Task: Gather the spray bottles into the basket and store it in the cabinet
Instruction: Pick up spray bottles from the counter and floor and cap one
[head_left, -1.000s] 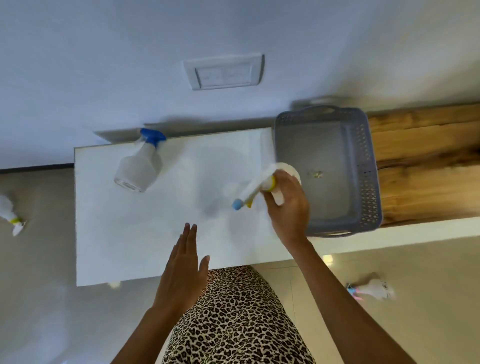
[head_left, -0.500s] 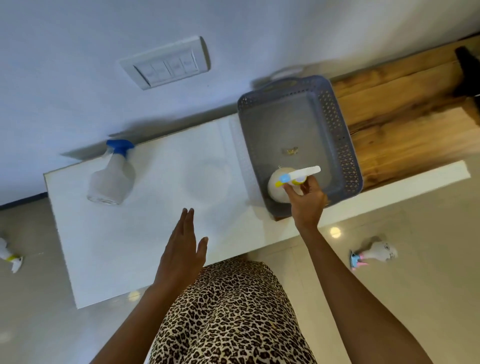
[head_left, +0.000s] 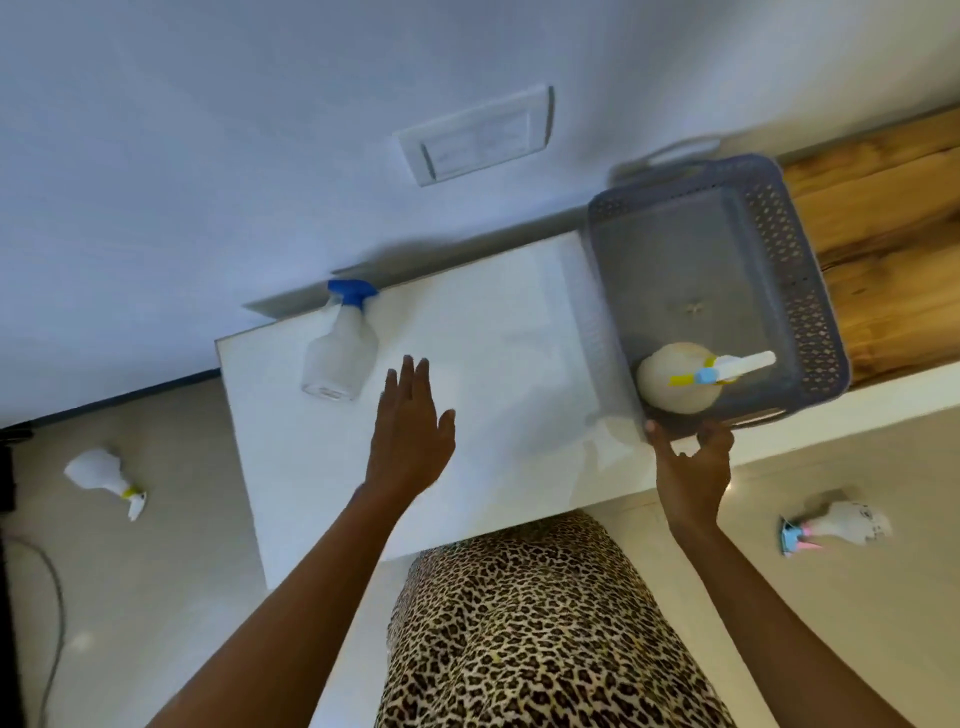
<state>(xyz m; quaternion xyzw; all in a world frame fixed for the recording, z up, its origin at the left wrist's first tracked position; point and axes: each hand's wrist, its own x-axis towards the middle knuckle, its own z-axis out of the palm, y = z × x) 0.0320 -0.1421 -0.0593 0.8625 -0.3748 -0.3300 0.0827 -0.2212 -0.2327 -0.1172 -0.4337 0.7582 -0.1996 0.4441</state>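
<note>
A grey perforated basket (head_left: 810, 291) stands at the right end of the white table (head_left: 498, 332). Inside it, at the near corner, stands a white spray bottle (head_left: 675, 387) with a yellow collar and pale trigger. My right hand (head_left: 693, 462) hovers just below the basket's near rim, fingers apart and holding nothing. A clear spray bottle with a blue top (head_left: 340, 353) stands at the table's far left. My left hand (head_left: 413, 431) is flat and open above the table, just right of that bottle. Two more bottles lie on the floor, one at the left (head_left: 101, 475) and one at the right (head_left: 841, 525).
A wooden counter (head_left: 893, 234) runs behind and to the right of the basket. A wall switch plate (head_left: 478, 135) sits above the table. A grey cable (head_left: 54, 597) loops on the floor at far left. My leopard-print skirt (head_left: 530, 634) is against the table's near edge.
My right hand set the yellow-collared bottle down in the basket, let go and drew back to the near rim. My left hand moved forward and left, closer to the blue-topped bottle.
</note>
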